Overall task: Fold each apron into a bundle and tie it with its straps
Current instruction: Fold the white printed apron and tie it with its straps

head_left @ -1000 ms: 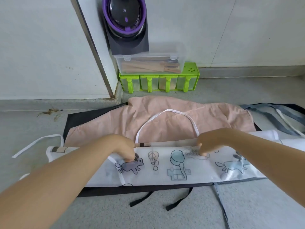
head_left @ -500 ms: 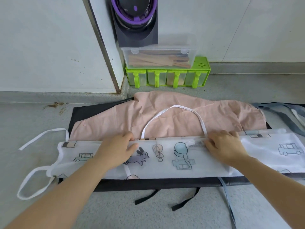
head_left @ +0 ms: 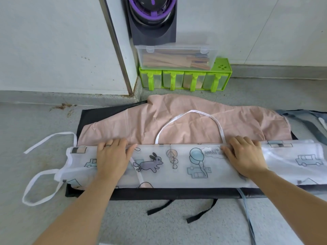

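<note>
White translucent fabric, printed with cars, a rabbit and balloons: the printed apron [head_left: 177, 167] is lying as a long flat band on the table [head_left: 35, 223], on top of a pink apron [head_left: 185, 121] and a black apron [head_left: 168, 193]. Its long axis is running left to right across our view, crosswise to our reach. We are pressing our left hand [head_left: 113, 156] and our right hand [head_left: 246, 157] flat on the band, fingers straight and close together, pinching nothing, fingertips reaching its far edge. The neck loop [head_left: 191, 114] is arching away from that edge between the two hands, over the pink cloth. The waist strap [head_left: 35, 190] is trailing off the band's left end, just beyond our left hand; the right end is running out of view. We are judging that the next fold goes along the long axis, and that the left hand is lying nearer to a free end to begin it.
</note>
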Available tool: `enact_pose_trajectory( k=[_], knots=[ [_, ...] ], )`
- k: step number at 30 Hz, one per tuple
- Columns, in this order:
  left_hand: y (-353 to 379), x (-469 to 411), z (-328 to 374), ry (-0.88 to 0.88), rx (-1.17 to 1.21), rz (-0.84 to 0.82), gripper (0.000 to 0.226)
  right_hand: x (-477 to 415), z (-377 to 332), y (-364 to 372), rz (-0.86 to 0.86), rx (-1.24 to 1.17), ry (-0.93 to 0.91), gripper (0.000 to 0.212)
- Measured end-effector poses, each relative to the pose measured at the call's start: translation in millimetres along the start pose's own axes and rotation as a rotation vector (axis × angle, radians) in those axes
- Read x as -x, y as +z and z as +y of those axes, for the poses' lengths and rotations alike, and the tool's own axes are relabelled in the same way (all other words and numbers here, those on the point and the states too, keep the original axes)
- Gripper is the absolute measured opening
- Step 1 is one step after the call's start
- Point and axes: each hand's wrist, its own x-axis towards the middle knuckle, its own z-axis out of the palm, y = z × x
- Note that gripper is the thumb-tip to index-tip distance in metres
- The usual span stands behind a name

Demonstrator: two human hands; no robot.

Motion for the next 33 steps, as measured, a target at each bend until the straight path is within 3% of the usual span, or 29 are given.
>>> enact_pose_trajectory(
  k=[5,8,9,11,13,15,17,21,23,25,27,30,33],
  knots=[
    [2,2,-8,-0.142,0.007,0.002,0.041,-6,1,-2,-0.024,0.002,-0.003,0.05],
    [-5,0,5,-0.221,0.018,0.003,0.009,-7,-3,-2,0.007,-0.001,0.013,0.053],
    [-10,-1,19,-0.219,0.054,0.011,0.014,-5,-3,-1,0.021,-0.003,0.02,0.053],
    [-19,-3,55,-0.089,0.202,0.043,0.037,-4,-4,0,0.055,-0.014,0.03,0.053],
    [-29,-1,97,0.173,0.396,0.062,0.032,-4,-3,1,0.078,-0.024,0.039,0.053],
    [-29,7,125,0.345,0.442,-0.031,0.028,-4,-3,3,0.108,-0.041,0.039,0.053],
    [-22,15,136,0.362,0.371,-0.153,0.039,-6,0,5,0.136,-0.094,0.062,0.052],
    [-15,18,134,0.364,0.3,-0.241,0.045,-12,3,1,0.221,-0.33,0.137,0.047],
    [-16,16,135,0.372,0.296,-0.251,0.045,-3,-8,-7,0.323,-0.344,-0.007,0.037],
    [-17,16,135,0.367,0.3,-0.273,0.045,21,-26,-14,0.237,-0.391,-0.311,0.032],
    [-16,16,135,0.355,0.305,-0.284,0.046,46,-41,-17,0.005,-0.346,-0.501,0.048],
    [-18,14,133,0.324,0.448,-0.278,0.045,61,-40,-11,-0.188,-0.264,-0.521,0.063],
    [-23,18,117,0.356,0.639,-0.269,0.046,58,-38,-11,-0.241,-0.279,-0.5,0.064]
  ],
)
